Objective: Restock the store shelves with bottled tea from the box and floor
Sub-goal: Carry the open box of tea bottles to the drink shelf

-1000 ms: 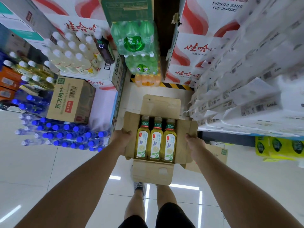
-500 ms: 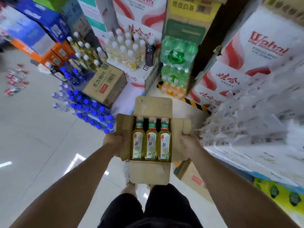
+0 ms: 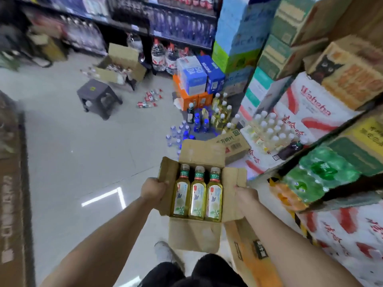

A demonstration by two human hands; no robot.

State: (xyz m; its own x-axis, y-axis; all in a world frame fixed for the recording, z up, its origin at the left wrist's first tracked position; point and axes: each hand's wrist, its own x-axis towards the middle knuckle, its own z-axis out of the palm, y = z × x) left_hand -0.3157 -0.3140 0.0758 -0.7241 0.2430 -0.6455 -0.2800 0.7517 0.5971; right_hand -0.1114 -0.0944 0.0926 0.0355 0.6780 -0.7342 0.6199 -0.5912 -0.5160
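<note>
Low in the middle, a cardboard box (image 3: 194, 235) was held up.
The left hand (image 3: 154, 188) and right hand (image 3: 246, 193) each gripped one side, likely to keep its three tea bottles (image 3: 196, 193) flat inside.

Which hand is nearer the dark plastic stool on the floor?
Left. The left hand grips the left flap of the cardboard box, on the side toward the stool; the right hand grips the right flap, with the box between it and the stool.
</note>
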